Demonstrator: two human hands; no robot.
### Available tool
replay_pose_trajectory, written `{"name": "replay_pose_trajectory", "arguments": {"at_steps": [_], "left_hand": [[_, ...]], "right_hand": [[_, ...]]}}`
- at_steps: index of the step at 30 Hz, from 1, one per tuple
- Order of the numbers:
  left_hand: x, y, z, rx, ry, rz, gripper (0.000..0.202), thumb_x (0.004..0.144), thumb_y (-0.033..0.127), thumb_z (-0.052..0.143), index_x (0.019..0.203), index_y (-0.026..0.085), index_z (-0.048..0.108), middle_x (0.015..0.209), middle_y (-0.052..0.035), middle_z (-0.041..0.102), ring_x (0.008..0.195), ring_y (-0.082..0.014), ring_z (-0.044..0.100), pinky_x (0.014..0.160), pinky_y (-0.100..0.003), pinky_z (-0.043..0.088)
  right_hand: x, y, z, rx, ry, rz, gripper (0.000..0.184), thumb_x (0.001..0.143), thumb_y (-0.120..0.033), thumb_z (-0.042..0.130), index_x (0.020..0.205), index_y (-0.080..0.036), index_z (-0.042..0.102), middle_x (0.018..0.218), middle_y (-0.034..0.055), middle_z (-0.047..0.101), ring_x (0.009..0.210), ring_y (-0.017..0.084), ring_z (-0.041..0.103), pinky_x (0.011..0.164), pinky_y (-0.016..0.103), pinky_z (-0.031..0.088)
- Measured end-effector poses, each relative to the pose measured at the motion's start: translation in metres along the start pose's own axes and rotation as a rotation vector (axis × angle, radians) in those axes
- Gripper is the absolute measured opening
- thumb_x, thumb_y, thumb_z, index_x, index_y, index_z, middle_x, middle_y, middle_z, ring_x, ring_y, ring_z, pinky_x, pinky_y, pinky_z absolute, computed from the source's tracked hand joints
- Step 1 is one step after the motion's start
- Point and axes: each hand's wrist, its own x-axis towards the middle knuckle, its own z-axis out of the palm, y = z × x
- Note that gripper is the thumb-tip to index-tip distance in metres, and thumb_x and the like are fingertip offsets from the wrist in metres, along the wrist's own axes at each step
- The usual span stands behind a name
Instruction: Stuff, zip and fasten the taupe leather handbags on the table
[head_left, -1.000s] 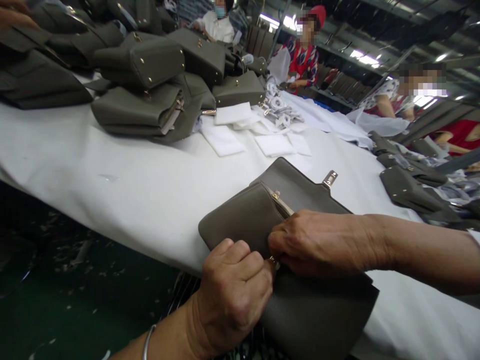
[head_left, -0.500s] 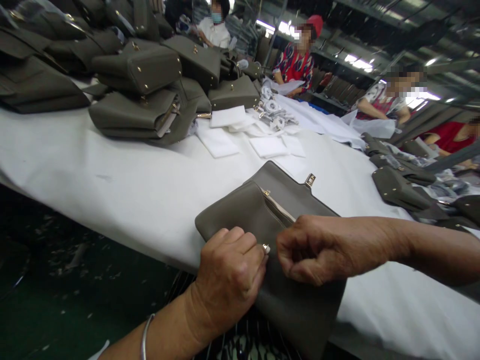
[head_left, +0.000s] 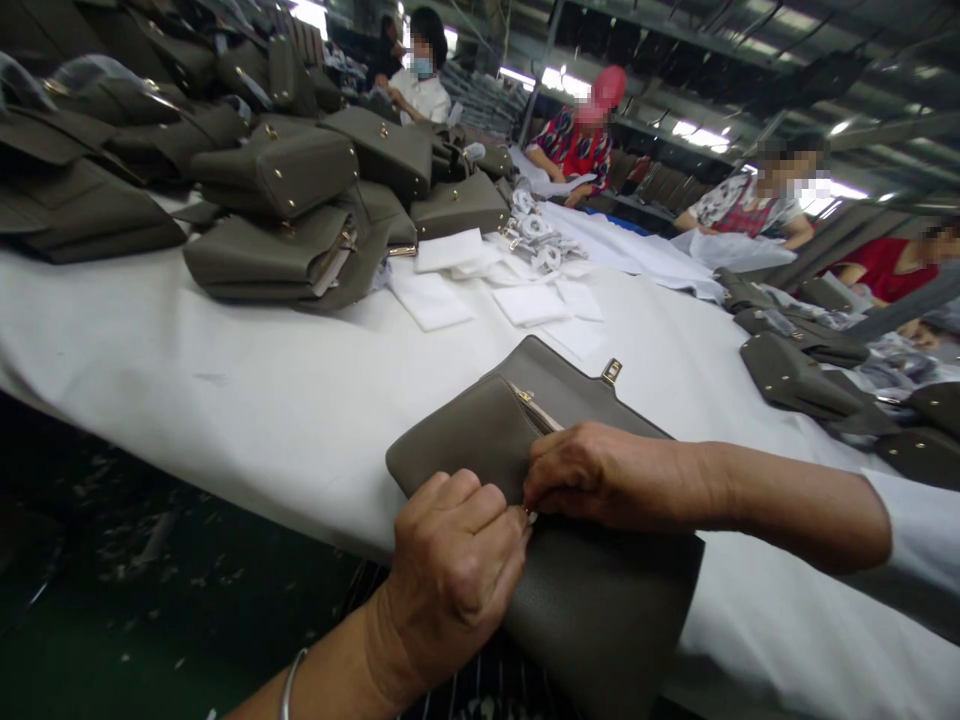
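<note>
A dark olive-grey handbag point(head_left: 457, 440) lies tilted at the table's near edge, its flap laid back and a gold flap clasp point(head_left: 612, 372) on the flap's tip. Its zip point(head_left: 529, 398) is partly visible beside my right hand. My left hand point(head_left: 454, 560) is closed against the bag's front, fingers curled round a small metal fitting point(head_left: 529, 514) that barely shows. From the other side my right hand point(head_left: 600, 475) meets it in a pinch at that same fitting. What the right fingertips hold is hidden.
Many similar handbags point(head_left: 277, 170) are heaped on the white-covered table point(head_left: 247, 390) at the left, with more bags point(head_left: 795, 375) at the right. White folded pads point(head_left: 442, 300) and wrapped straps point(head_left: 536, 225) lie beyond my bag. Several co-workers, including one person in red point(head_left: 581, 145), stand across the table.
My right hand has moved left and slightly down to the metal fitting, closing the gap to my left hand. The left hand stays closed there. The view has shifted slightly.
</note>
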Motion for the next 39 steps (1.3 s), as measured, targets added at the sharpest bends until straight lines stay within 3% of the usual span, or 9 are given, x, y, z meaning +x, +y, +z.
{"name": "replay_pose_trajectory", "arguments": {"at_steps": [11, 19, 25, 29, 33, 35, 37, 39], "left_hand": [[0.002, -0.001, -0.002, -0.026, -0.017, 0.013, 0.011, 0.082, 0.010, 0.059, 0.082, 0.016, 0.068, 0.061, -0.0008, 0.054, 0.062, -0.0159, 0.041, 0.057, -0.035, 0.026], [0.005, -0.001, 0.001, -0.009, -0.086, -0.025, 0.010, 0.081, 0.012, 0.059, 0.081, 0.018, 0.067, 0.063, 0.0006, 0.054, 0.063, -0.0164, 0.042, 0.059, -0.036, 0.026], [0.006, -0.001, 0.001, 0.017, -0.122, -0.041, 0.016, 0.082, 0.014, 0.057, 0.067, 0.019, 0.058, 0.062, 0.0013, 0.051, 0.062, -0.0162, 0.040, 0.059, -0.036, 0.025], [0.005, -0.005, 0.004, 0.030, -0.129, -0.049, 0.022, 0.080, 0.013, 0.058, 0.060, 0.019, 0.050, 0.061, 0.0012, 0.048, 0.062, -0.0168, 0.040, 0.059, -0.036, 0.024], [0.005, -0.006, 0.006, 0.024, -0.088, -0.106, 0.014, 0.081, 0.016, 0.058, 0.068, 0.019, 0.058, 0.066, -0.0005, 0.052, 0.066, -0.0177, 0.044, 0.061, -0.035, 0.028], [0.006, -0.004, 0.006, 0.002, -0.049, -0.137, 0.010, 0.082, 0.016, 0.057, 0.073, 0.018, 0.062, 0.066, -0.0017, 0.053, 0.067, -0.0179, 0.045, 0.061, -0.035, 0.030], [0.006, -0.002, 0.005, -0.025, -0.021, -0.157, 0.010, 0.082, 0.015, 0.057, 0.073, 0.017, 0.063, 0.066, -0.0024, 0.053, 0.067, -0.0179, 0.045, 0.061, -0.035, 0.030], [0.005, 0.000, 0.004, -0.048, -0.011, -0.164, 0.011, 0.082, 0.014, 0.057, 0.073, 0.017, 0.064, 0.064, -0.0024, 0.052, 0.066, -0.0175, 0.045, 0.061, -0.034, 0.031]], "right_hand": [[-0.001, 0.003, -0.001, -0.170, -0.065, -0.017, 0.006, 0.085, -0.011, 0.052, 0.083, -0.013, 0.057, 0.081, 0.0034, 0.056, 0.073, 0.012, 0.052, 0.068, 0.023, 0.041], [-0.001, -0.005, 0.007, -0.267, -0.001, 0.127, 0.004, 0.076, -0.012, 0.052, 0.075, -0.016, 0.050, 0.077, 0.0034, 0.055, 0.067, 0.013, 0.049, 0.063, 0.024, 0.039], [-0.002, -0.007, -0.002, -0.006, -0.068, 0.171, 0.007, 0.073, -0.008, 0.055, 0.074, -0.015, 0.054, 0.074, 0.0005, 0.057, 0.063, 0.010, 0.049, 0.060, 0.021, 0.038], [0.000, -0.009, -0.012, 0.189, -0.136, 0.196, 0.005, 0.080, -0.012, 0.055, 0.082, -0.013, 0.059, 0.076, 0.0014, 0.061, 0.064, 0.009, 0.053, 0.059, 0.019, 0.040], [-0.006, -0.001, -0.008, 0.055, 0.045, 0.228, 0.014, 0.087, -0.025, 0.056, 0.080, -0.014, 0.062, 0.075, 0.0019, 0.061, 0.066, 0.011, 0.054, 0.062, 0.021, 0.041], [-0.012, 0.003, -0.002, -0.035, 0.155, 0.234, 0.010, 0.085, -0.022, 0.058, 0.090, -0.015, 0.063, 0.083, 0.0029, 0.063, 0.074, 0.013, 0.057, 0.067, 0.023, 0.043], [-0.018, 0.005, 0.004, -0.087, 0.213, 0.198, 0.021, 0.082, -0.015, 0.057, 0.102, -0.017, 0.062, 0.094, 0.0041, 0.064, 0.085, 0.015, 0.059, 0.076, 0.024, 0.045], [-0.022, 0.006, 0.006, -0.161, 0.357, 0.209, 0.029, 0.080, -0.013, 0.057, 0.109, -0.018, 0.060, 0.103, 0.0054, 0.063, 0.095, 0.017, 0.058, 0.084, 0.028, 0.045]]}}
